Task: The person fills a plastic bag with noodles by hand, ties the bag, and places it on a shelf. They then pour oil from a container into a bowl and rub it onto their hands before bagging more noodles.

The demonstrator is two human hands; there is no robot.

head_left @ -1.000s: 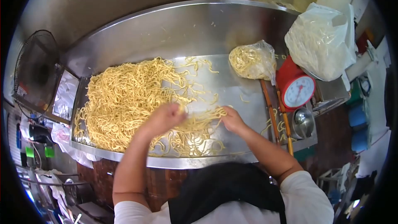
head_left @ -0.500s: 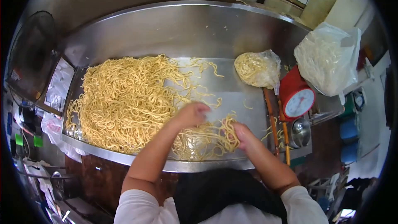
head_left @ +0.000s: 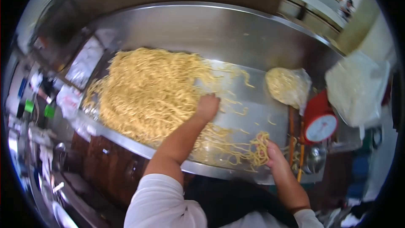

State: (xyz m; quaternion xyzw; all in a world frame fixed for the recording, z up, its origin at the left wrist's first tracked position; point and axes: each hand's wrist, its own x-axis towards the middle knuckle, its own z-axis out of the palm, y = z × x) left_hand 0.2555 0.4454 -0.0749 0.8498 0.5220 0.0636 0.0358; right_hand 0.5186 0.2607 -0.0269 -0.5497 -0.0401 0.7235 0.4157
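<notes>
A broad heap of yellow noodles [head_left: 147, 93] covers the left part of a shallow steel tray [head_left: 261, 122]. My left hand [head_left: 209, 106] is at the heap's right edge, its fingers curled down among stray strands; motion blur hides what, if anything, they hold. Near the tray's front edge, my right hand [head_left: 274, 154] is closed on a bunch of noodles [head_left: 260, 148]. Long strands trail leftward from that bunch toward the heap.
At the tray's right lie a clear bag of noodles [head_left: 287, 85] and two wooden sticks [head_left: 301, 154]. Beside them stands a red dial scale [head_left: 318, 120] with a large plastic bag [head_left: 358, 88] on it. A metal bowl [head_left: 315, 158] sits in front. A fan [head_left: 63, 21] stands left.
The camera view has turned and shifted, so the tray appears tilted. My left hand has moved closer to the heap's edge and farther from my right hand, which still holds noodles.
</notes>
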